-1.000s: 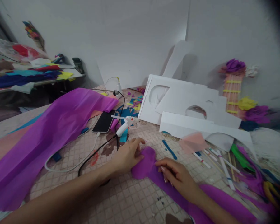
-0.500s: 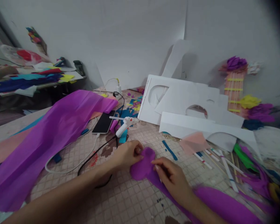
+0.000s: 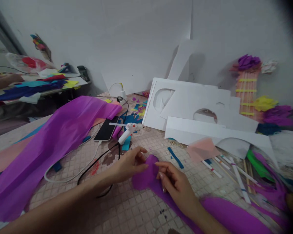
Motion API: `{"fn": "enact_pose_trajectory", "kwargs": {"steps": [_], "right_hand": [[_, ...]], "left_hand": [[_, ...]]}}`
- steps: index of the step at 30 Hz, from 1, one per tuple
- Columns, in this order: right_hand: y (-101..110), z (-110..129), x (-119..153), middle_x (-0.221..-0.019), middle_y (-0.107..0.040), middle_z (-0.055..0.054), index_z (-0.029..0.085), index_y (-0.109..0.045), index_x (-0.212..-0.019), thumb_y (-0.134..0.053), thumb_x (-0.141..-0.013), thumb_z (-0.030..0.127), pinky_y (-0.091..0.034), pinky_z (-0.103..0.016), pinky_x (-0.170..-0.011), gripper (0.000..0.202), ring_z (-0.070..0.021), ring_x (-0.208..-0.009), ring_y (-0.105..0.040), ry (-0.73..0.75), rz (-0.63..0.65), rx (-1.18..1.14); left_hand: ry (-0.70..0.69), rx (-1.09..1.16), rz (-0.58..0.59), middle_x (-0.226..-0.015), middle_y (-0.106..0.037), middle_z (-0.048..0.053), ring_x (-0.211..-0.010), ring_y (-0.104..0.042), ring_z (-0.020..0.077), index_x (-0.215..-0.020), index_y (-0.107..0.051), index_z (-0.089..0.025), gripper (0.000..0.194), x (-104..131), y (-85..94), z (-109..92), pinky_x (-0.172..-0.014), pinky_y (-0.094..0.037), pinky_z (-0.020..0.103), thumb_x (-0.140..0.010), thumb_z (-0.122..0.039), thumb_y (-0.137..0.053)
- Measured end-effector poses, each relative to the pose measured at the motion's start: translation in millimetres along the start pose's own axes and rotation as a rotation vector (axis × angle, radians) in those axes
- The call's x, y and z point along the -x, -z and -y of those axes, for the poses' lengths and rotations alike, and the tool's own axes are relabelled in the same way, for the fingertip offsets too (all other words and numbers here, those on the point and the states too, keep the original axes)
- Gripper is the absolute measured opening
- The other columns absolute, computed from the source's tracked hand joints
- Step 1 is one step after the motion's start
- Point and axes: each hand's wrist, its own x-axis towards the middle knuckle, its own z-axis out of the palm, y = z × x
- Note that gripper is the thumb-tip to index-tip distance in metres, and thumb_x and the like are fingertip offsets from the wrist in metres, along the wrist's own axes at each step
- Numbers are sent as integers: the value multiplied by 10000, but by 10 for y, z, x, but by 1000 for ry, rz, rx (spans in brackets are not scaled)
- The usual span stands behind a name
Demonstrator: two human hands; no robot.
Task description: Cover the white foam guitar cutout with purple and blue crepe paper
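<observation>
Near the middle of the table lies a piece of purple paper point(image 3: 143, 178) with a rounded, folded top, and a strip of it runs down to the right under my right wrist. My left hand point(image 3: 130, 164) is at its left edge, thumb and fingers apart, the thumb tip by the paper. On the other side my right hand point(image 3: 174, 185) pinches the paper's right edge between thumb and fingers. Beyond my left hand a white glue gun point(image 3: 127, 132) rests on the table beside a black phone point(image 3: 106, 129).
A long purple sheet point(image 3: 61, 126) covers the left side. White cut boards point(image 3: 195, 104) lean at the back. Paper straws point(image 3: 240, 182), a peach paper point(image 3: 202, 149) and a blue strip point(image 3: 175, 157) lie to the right. Black and white cables cross left of centre.
My left thumb and fingers have spread and come off the purple paper's top a little. The paper's rounded top has shifted slightly left and changed shape. The view has turned slightly.
</observation>
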Motion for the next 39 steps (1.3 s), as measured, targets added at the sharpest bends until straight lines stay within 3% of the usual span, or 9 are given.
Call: {"fn": "enact_pose_trajectory", "kwargs": {"steps": [6, 12, 16, 20, 24, 28, 30, 32, 39], "right_hand": [[3, -24, 8, -787, -505, 43, 300, -351, -1367, -428, -941, 218, -437, -217, -552, 440, -88, -574, -506, 72, -20, -35], [-6, -59, 17, -716, -496, 59, 291, -415, -1306, -464, -925, 225, -426, -199, -483, 390, -79, -501, -499, 45, -4, -37], [-21, -48, 14, -740, -539, 50, 261, -432, -1246, -474, -922, 241, -428, -200, -469, 327, -75, -482, -512, 20, -24, -52], [-20, -26, 11, -766, -548, 47, 270, -380, -1276, -460, -931, 252, -438, -199, -470, 355, -79, -492, -524, 20, -38, -75], [-2, -15, 19, -781, -553, 34, 287, -377, -1328, -429, -939, 235, -463, -212, -507, 396, -91, -526, -545, 77, -16, 36], [23, -25, 32, -931, -662, -31, 275, -433, -1329, -440, -924, 209, -533, -285, -747, 411, -159, -837, -664, 160, 26, 202], [34, -34, 36, -1122, -673, -61, 279, -439, -1333, -443, -916, 183, -512, -318, -882, 428, -179, -1044, -641, 205, 34, 231], [44, -40, 41, -1234, -647, -62, 290, -434, -1343, -433, -921, 171, -496, -328, -935, 438, -177, -1122, -615, 229, 27, 242], [83, -26, 34, -1182, -690, -33, 300, -503, -1269, -440, -899, 160, -541, -308, -866, 401, -180, -1029, -671, 283, -64, 286]], "left_hand": [[-37, 105, -41, -1060, -597, 53, -760, -596, 126, -1189, -467, -201, 395, 255, -156, -221, -661, -501, 264, -810, -204, -576], [-231, -350, -149, -1151, -606, 75, -1075, -540, 229, -1217, -477, -207, 546, 379, -270, -218, -942, -436, 397, -714, -16, -571], [-242, -450, -145, -1101, -633, 88, -1040, -556, 246, -1167, -531, -175, 509, 307, -133, -116, -912, -448, 402, -680, -35, -583], [-135, -384, -179, -931, -673, 55, -885, -609, 207, -1000, -602, -178, 320, 220, -75, -21, -803, -477, 346, -709, -52, -556], [-137, -293, -227, -827, -675, 21, -767, -618, 167, -1086, -564, -177, 354, 219, -170, -47, -722, -476, 297, -745, -82, -560], [-159, -163, -173, -874, -679, 33, -736, -618, 145, -1024, -562, -183, 211, 295, -317, -182, -655, -479, 258, -820, -131, -547], [-157, -117, -162, -872, -660, 37, -752, -615, 147, -938, -565, -181, 151, 331, -377, -233, -656, -492, 256, -811, -103, -549], [-198, -34, -159, -898, -632, 45, -792, -613, 148, -912, -550, -177, 176, 354, -415, -257, -668, -515, 250, -785, -55, -544], [-349, 53, -35, -1062, -624, 62, -983, -595, 175, -1008, -518, -183, 340, 415, -335, -303, -880, -493, 318, -730, 8, -561]]}}
